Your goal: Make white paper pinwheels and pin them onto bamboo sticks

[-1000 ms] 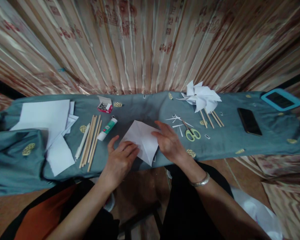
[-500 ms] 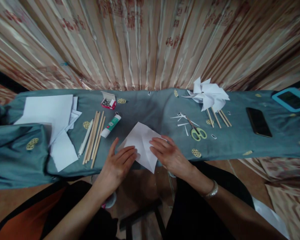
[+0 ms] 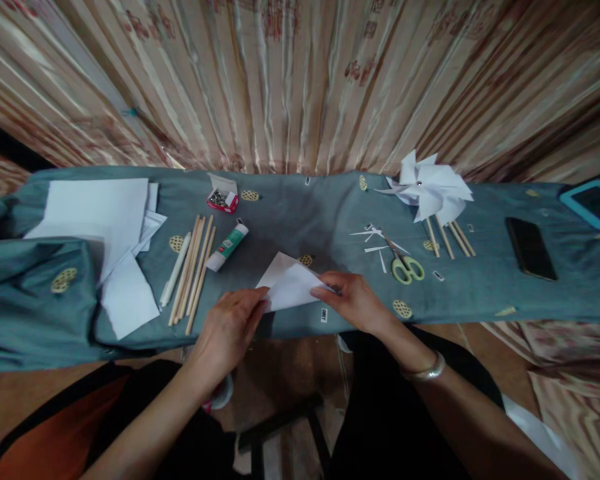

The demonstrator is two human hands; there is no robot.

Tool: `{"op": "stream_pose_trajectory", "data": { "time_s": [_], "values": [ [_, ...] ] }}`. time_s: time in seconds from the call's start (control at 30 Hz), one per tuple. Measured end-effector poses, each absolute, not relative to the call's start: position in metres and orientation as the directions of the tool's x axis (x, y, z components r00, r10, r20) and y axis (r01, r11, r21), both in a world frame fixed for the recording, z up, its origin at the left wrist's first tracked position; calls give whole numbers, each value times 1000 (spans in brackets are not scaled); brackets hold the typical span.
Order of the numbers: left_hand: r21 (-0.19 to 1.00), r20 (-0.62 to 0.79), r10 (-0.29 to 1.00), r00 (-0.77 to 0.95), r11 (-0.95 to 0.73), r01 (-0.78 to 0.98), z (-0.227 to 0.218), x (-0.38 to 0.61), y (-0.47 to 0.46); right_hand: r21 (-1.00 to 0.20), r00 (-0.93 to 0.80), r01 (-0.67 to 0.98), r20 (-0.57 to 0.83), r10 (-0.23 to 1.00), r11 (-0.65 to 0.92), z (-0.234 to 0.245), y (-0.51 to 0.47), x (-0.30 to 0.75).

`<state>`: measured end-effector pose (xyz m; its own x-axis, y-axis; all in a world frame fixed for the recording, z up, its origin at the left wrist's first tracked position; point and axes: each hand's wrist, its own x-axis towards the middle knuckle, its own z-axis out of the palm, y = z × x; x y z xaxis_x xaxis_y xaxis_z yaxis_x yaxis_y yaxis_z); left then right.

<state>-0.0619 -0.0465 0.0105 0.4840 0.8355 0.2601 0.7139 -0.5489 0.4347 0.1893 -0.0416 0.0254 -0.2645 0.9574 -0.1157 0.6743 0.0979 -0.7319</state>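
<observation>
A white sheet of paper (image 3: 291, 285), folded over into a rough triangle, lies near the front edge of the cloth-covered table. My left hand (image 3: 235, 321) pinches its left corner between thumb and fingers. At the right corner, my right hand (image 3: 351, 299) grips the paper the same way, thumb on top. Just beyond my left hand is a green and white glue stick (image 3: 227, 247). Several wooden sticks (image 3: 194, 273) lie left of it, beside a white pen-like stick (image 3: 175, 270). Scissors with green handles (image 3: 405, 268) rest to the right of my right hand.
White paper sheets (image 3: 95, 207) are stacked at the left. A red box of metal pins (image 3: 223, 199) sits at the back. Paper pinwheels on sticks (image 3: 433, 187) lie back right, with paper strips (image 3: 375, 241) near the scissors. Farther right are a phone (image 3: 530, 248) and a blue-framed tablet (image 3: 593, 203).
The paper, opened out flat before, is now folded over with its near point no longer showing. Both hands have gone from resting flat on it to pinching its corners.
</observation>
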Motion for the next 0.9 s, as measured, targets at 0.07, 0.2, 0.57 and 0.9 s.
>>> {"op": "stream_pose_trajectory", "data": {
  "time_s": [0.07, 0.2, 0.57, 0.9],
  "values": [
    [477, 178, 889, 421, -452, 754, 11, -63, -42, -716, -210, 691, -65, 975, 101, 23, -39, 185],
    [404, 226, 889, 398, -458, 792, 17, -58, -39, -679, -177, 723, -3, 984, 128, 20, -32, 177],
    [122, 247, 680, 690, -728, 674, 1, -25, -78, -615, -140, 763, 144, 980, 200, 7, -23, 165],
    [170, 151, 715, 683, -699, 694, -1, -29, -72, -613, -114, 766, 169, 979, 195, 5, -19, 164]
  ]
}}
